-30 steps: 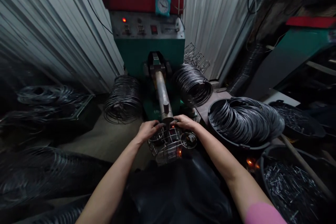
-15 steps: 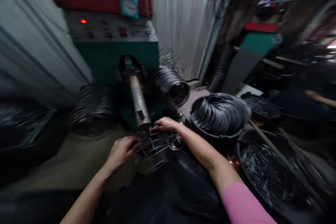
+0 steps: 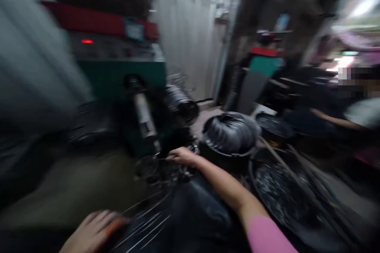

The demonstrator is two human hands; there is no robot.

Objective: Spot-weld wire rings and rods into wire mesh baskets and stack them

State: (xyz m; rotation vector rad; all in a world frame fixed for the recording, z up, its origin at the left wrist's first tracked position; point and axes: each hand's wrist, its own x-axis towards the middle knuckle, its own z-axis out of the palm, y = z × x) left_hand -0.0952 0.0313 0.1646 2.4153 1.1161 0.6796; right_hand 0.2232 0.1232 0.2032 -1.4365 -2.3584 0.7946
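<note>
My left hand [image 3: 96,230] is low at the left, its back toward me and something orange at its thumb or finger. Its fingertips are blurred and hidden. Beside it, several thin bent metal wires [image 3: 145,223] run across the dark apron [image 3: 196,205] on my lap; whether the hand grips them is unclear. Farther forward, my right hand [image 3: 183,155] is closed at the front end of the machine's metal arm [image 3: 145,116]; what its fingers hold is too blurred to name. Below that arm are small round metal parts [image 3: 148,166].
The green and red machine [image 3: 118,75] has a lit red lamp [image 3: 87,41]. Coiled rings [image 3: 182,104] hang at its right. A tub [image 3: 204,142] holds a grey coil [image 3: 234,130]; another black tub [image 3: 252,174] holds shiny pieces. A co-worker's arm [image 3: 338,120] shows at right.
My left hand has left the machine's arm end and come down and left toward my lap; the wires lie lower too. My right hand stays by the arm end. The view has shifted right and up.
</note>
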